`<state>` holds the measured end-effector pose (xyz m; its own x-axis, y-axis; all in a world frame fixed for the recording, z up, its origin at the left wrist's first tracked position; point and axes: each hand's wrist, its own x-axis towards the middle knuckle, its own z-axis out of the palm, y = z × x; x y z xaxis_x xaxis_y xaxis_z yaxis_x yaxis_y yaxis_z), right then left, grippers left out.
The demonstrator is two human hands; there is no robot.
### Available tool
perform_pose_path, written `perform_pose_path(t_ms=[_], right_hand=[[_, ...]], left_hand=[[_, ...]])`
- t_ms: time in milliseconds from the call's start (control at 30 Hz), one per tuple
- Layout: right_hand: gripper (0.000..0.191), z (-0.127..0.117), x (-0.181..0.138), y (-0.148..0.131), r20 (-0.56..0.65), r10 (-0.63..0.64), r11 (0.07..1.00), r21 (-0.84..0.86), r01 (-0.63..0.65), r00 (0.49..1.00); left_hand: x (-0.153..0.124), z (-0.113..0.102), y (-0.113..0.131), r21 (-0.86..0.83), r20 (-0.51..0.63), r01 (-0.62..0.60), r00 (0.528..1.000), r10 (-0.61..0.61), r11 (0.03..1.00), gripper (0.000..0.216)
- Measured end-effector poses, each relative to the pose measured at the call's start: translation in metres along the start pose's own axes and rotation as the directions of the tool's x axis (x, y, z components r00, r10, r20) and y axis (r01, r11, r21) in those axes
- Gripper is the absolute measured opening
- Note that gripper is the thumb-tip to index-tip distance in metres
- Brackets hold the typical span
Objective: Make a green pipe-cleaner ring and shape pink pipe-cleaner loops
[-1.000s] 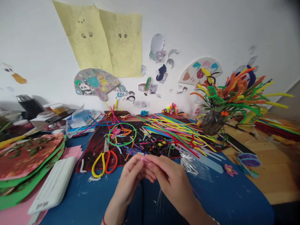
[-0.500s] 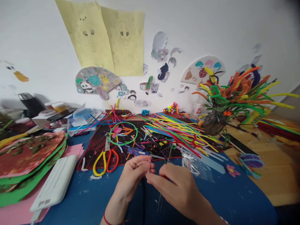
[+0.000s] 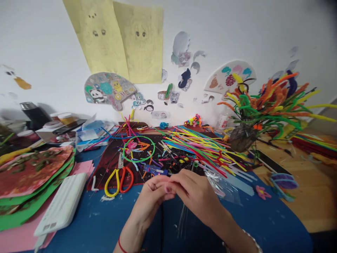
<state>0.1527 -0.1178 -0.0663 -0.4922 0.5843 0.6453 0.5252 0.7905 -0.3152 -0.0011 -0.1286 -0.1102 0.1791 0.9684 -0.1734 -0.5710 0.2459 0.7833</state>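
Note:
Between the fingertips of both hands is a short pink pipe cleaner (image 3: 167, 189), small and mostly covered. My left hand (image 3: 152, 192) pinches it from the left, fingers curled. From the right, my right hand (image 3: 196, 191) closes thumb and fingers on the same piece, its back toward me. Thin wires (image 3: 182, 219) hang below the right hand. Just behind the hands lies a blue glue gun (image 3: 156, 170). Scissors with one yellow and one red handle (image 3: 119, 181) rest left of them. A green pipe-cleaner ring (image 3: 139, 160) lies farther back on the dark mat (image 3: 105, 165).
Loose coloured pipe cleaners (image 3: 197, 142) are heaped behind the hands. At right stand a vase of pipe-cleaner stems (image 3: 243, 137), a phone (image 3: 271, 162) and a pink flower (image 3: 262, 193). A clear plastic bag (image 3: 226, 191) lies nearby. At left are a white power bank (image 3: 61, 203) and painted paper (image 3: 34, 172).
My right hand has moved up and left, its fingers now meeting my left fingertips over the pink pipe cleaner, which is more hidden than before. My left hand has barely moved.

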Motion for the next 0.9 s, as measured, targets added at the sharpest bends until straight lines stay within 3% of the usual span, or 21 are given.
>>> perform_pose_path(t_ms=[133, 267, 367, 533, 733, 900], right_hand=[[0.012, 0.009, -0.002, -0.003, -0.052, 0.236, 0.961, 0.163, -0.225, 0.970], [0.012, 0.007, -0.002, -0.003, 0.045, 0.375, 0.871, 0.324, -0.369, 0.926], [0.014, 0.000, 0.001, -0.002, 0.149, 0.373, 0.829, 0.389, -0.401, 0.916], [0.015, -0.005, 0.002, -0.002, 0.235, 0.410, 0.774, 0.422, -0.473, 0.881], [0.012, 0.000, 0.000, -0.001, 0.177, 0.449, 0.803, 0.350, -0.482, 0.876], [0.014, -0.006, 0.002, 0.003, 0.286, 0.387, 0.758, 0.443, -0.479, 0.877]], left_hand=[[-0.001, 0.003, 0.000, 0.031, -0.016, -0.106, 0.994, 0.107, 0.994, 0.028], [-0.003, 0.005, -0.001, 0.121, -0.006, -0.277, 0.960, 0.280, 0.953, 0.026], [-0.004, 0.005, -0.001, 0.177, 0.021, -0.323, 0.946, 0.324, 0.930, 0.027], [-0.006, 0.003, 0.000, 0.221, 0.102, -0.303, 0.953, 0.286, 0.927, 0.021], [-0.006, 0.005, 0.001, 0.229, 0.044, -0.245, 0.969, 0.242, 0.942, 0.026], [-0.005, 0.005, 0.001, 0.235, 0.020, -0.244, 0.969, 0.246, 0.941, 0.025]])
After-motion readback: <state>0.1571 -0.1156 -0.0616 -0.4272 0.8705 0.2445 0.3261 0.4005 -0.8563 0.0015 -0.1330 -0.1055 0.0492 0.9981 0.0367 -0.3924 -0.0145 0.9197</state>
